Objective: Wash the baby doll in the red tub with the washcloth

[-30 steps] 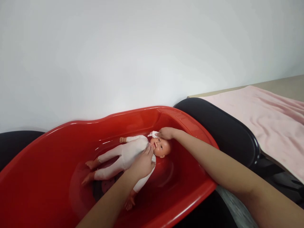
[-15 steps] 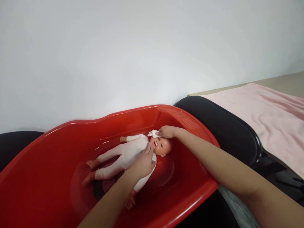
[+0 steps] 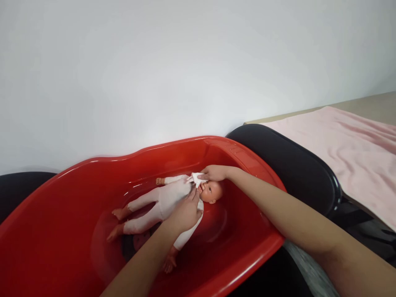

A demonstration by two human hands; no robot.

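White cloth (image 3: 196, 180) in right fingers (image 3: 204, 177), left fingers (image 3: 194, 196), hold unclear, over part-hidden doll (image 3: 170, 201).

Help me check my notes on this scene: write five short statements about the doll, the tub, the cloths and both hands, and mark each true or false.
1. The doll lies in the red tub. True.
2. The left hand grips the tub's rim. False: it lies over the doll's upper body, fingers near its chin.
3. The right hand holds the white cloth at the doll's face. True.
4. The pink cloth is inside the tub. False: it is spread on the tan surface to the right.
5. The doll's clothing is white. True.
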